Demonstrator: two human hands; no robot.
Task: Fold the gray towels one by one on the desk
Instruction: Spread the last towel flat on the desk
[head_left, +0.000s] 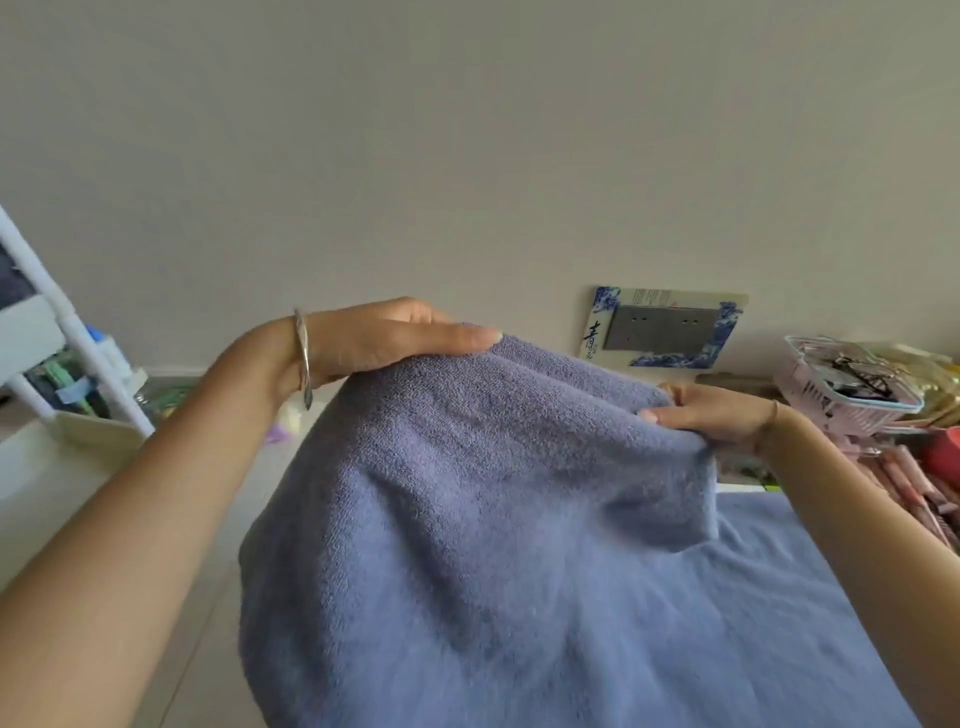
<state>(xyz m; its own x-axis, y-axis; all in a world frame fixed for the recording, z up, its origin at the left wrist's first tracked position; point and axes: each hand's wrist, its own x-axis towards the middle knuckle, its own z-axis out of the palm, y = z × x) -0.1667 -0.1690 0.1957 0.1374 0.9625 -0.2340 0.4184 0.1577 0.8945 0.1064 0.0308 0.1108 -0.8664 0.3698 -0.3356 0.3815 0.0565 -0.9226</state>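
towel (467, 493): gray-blue looped terry, held up mid-frame, hanging in soft rounded folds over a smoother blue cloth (769, 597) at lower right | left grip (384, 338): thumb and near-straight fingers pinched its top edge | right grip (711, 410): pinched the towel's right corner | left wrist: thin metal bangle (304, 358)

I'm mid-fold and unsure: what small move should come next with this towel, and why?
Probably lower the towel and lay it flat. The left hand and right hand hold its top edge raised, and it hangs bunched above a second towel lying flat.
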